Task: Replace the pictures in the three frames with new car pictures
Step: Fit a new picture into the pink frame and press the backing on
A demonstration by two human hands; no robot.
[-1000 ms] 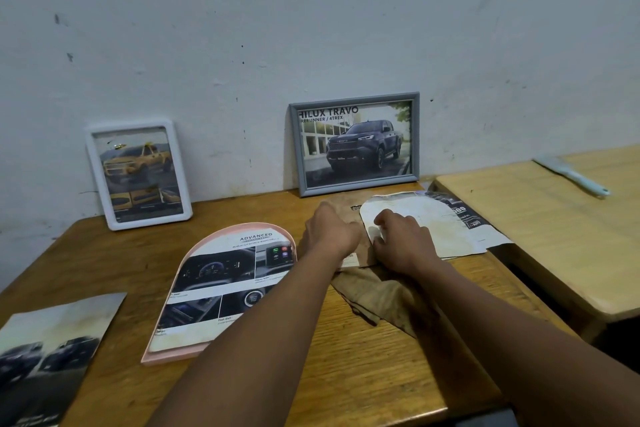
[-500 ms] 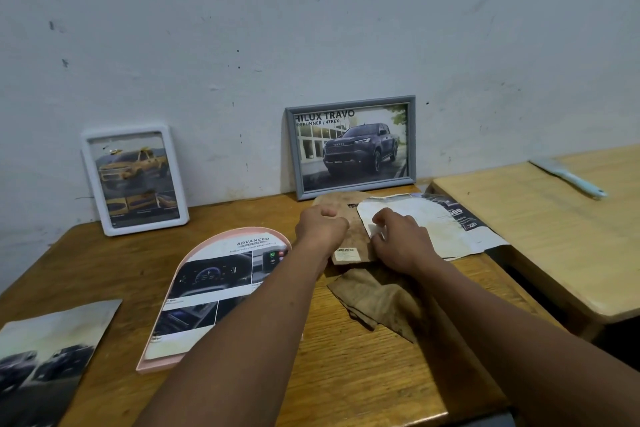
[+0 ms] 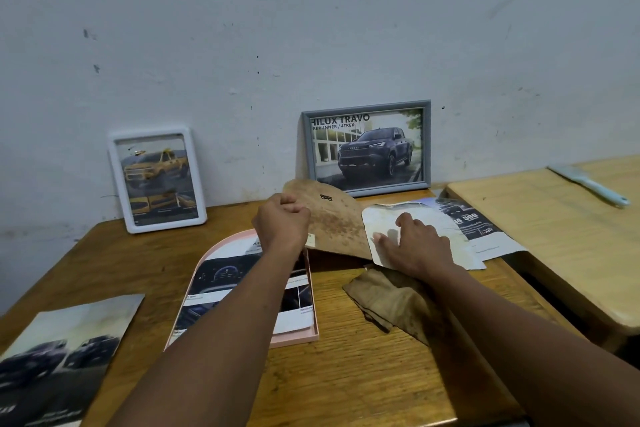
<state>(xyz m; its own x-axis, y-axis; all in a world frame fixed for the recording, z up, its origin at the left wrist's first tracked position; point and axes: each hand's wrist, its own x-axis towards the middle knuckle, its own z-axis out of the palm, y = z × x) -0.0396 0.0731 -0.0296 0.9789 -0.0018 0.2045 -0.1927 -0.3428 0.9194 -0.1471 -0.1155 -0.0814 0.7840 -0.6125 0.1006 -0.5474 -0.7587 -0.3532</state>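
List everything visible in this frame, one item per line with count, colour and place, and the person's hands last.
white frame: 1, white, yellow truck picture, leaning on wall, back left
grey frame: 1, grey, dark truck picture, leaning on wall, back centre
pink frame: 1, pink, arched, lying flat, centre
backing board: 1, brown, arched, lifted by left hand
loose pictures: overlapping sheets, white and dark, under right hand
car picture: 1, dark, front left
cloth: 1, brown, under right forearm
tool: 1, pale blue, right table
table: 1, wooden
left hand: gripping board
right hand: pressing on sheet
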